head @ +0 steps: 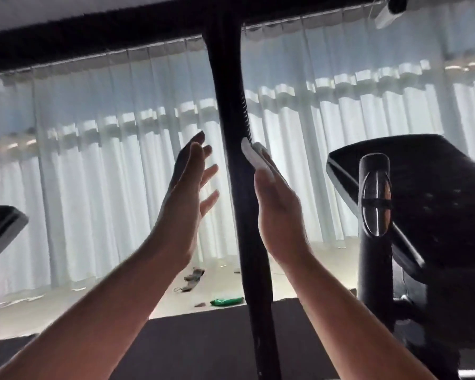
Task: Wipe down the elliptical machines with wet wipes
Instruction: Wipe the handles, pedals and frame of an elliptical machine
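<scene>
Pressing a folded white wipe flat against the right side of the black upright post, right hand fingers held together along it, wipe showing past the fingertips. Hovering just left of the same post, left hand raised with palm facing the post, fingers spread and slightly curled, holding nothing and not touching the post. Both bare forearms reaching up from the bottom of the view.

Running from the dark floor mat up to a black crossbar along the top, the post showing a row of small ridges on its right edge just above the wipe. Standing to the right, well apart from the hands, a dark exercise machine with a console and a rounded black handle in front of it. Hanging behind everything, bright white pleated curtains. Lying on the pale floor beyond the mat, a green packet and some small scattered bits near the foot of the post.
</scene>
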